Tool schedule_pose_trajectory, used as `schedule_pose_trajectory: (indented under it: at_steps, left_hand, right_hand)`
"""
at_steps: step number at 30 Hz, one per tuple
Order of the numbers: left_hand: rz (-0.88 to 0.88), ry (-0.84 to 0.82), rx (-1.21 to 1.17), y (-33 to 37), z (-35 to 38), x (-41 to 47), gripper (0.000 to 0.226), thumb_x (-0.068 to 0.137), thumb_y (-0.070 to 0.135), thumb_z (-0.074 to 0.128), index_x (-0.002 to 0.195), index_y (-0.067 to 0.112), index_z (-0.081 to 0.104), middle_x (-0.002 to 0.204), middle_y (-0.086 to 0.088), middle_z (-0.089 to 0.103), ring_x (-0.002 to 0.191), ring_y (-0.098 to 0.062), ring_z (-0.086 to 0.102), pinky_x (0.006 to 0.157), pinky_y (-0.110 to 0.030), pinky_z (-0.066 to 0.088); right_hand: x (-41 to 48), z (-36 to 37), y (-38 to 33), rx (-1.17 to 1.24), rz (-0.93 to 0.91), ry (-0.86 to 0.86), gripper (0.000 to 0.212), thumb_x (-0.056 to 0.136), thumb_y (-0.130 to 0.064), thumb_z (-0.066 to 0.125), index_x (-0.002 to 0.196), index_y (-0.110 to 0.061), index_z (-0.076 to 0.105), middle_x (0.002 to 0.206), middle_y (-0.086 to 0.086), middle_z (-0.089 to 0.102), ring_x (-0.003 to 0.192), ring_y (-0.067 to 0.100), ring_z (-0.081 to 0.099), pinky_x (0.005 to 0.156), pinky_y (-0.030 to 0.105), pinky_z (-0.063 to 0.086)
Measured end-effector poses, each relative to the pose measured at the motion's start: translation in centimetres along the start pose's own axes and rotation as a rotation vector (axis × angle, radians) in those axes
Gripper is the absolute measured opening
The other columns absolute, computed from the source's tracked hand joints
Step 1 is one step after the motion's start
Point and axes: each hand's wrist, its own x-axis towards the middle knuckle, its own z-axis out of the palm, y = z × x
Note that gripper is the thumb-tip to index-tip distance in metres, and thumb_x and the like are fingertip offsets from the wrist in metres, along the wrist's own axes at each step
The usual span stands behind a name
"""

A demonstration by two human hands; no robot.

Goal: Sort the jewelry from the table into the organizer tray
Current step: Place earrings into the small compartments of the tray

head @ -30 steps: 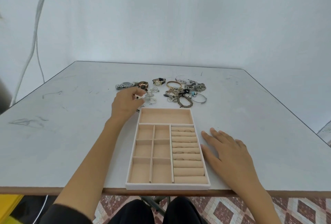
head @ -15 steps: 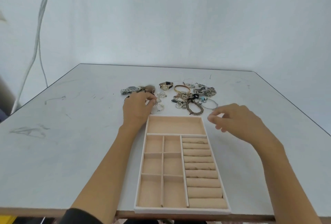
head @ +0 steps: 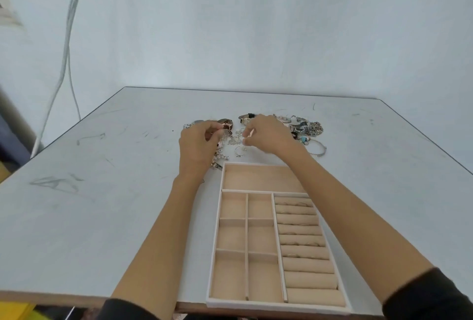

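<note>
Half a second ago our right hand (head: 268, 137) hovered off the tray's far right corner. Now it has swung left and farther out over the jewelry (head: 307, 130), close to our left hand (head: 197, 145), which has stayed at the left end of the pile. Both hands have their fingers curled in towards each other. The left fingertips are at a rose-gold watch (head: 225, 123) and the right ones just above the small silver pieces, but we cannot tell whether either hand actually grips anything.

The jewelry lies on the table (head: 102, 204) in a band running left to right, just beyond the far end of the organizer tray (head: 217, 217). The tray's long axis runs near to far. Its wide compartment is at the far end, the ring rolls are down the right side, and its near end is at the table's near edge.
</note>
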Motion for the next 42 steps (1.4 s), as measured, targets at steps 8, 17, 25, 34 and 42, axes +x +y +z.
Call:
schedule_pose_trajectory:
  at_steps: [8,17,25,34,42]
  left_hand:
    - [-0.039,-0.011,-0.084,0.0,-0.5,0.0,0.003,0.082,0.019,0.071,0.084,0.021,0.072,0.072,0.008,0.068,0.072,-0.013,0.066,0.075,-0.031,0.056]
    - [-0.079,-0.018,-0.165,0.1,-0.9,0.0,0.005,0.081,0.017,0.073,0.084,0.021,0.072,0.070,0.004,0.070,0.075,-0.017,0.069,0.075,-0.032,0.058]
    - [-0.065,-0.039,-0.279,1.8,-1.9,-0.8,0.009,0.082,0.013,0.073,0.090,0.009,0.073,0.069,-0.006,0.070,0.061,-0.008,0.065,0.066,-0.020,0.055]
    - [-0.096,-0.078,-0.447,3.7,-3.8,-4.2,0.015,0.081,0.008,0.074,0.094,0.001,0.072,0.076,-0.013,0.070,0.067,-0.016,0.066,0.069,-0.024,0.057]
    - [-0.122,-0.126,-0.440,3.9,-4.7,-7.2,0.015,0.080,0.010,0.075,0.094,0.004,0.073,0.077,-0.015,0.071,0.064,-0.014,0.067,0.066,-0.019,0.054]
  right_hand:
    - [0.6,2.3,-0.4,-0.121,-0.030,0.096,0.015,0.083,-0.008,0.061,0.089,-0.015,0.073,0.101,0.004,0.066,0.092,0.026,0.063,0.066,0.030,0.043]
    - [-1.4,0.5,1.4,0.239,-0.046,0.172,0.010,0.079,-0.018,0.066,0.072,-0.026,0.066,0.070,-0.003,0.065,0.067,0.022,0.066,0.075,0.041,0.056]
    - [-5.7,-0.7,1.9,0.490,-0.060,0.214,0.003,0.081,-0.022,0.070,0.079,-0.020,0.070,0.064,-0.008,0.065,0.051,0.012,0.062,0.060,0.027,0.047]
    - [-10.8,-1.0,1.7,0.471,-0.124,0.051,0.002,0.077,-0.023,0.072,0.075,-0.024,0.072,0.070,-0.006,0.066,0.052,0.006,0.054,0.056,0.025,0.045]
    - [-13.0,-0.6,0.5,0.224,-0.121,0.027,0.002,0.075,-0.026,0.070,0.076,-0.025,0.072,0.075,-0.011,0.067,0.064,0.000,0.051,0.065,0.027,0.044]
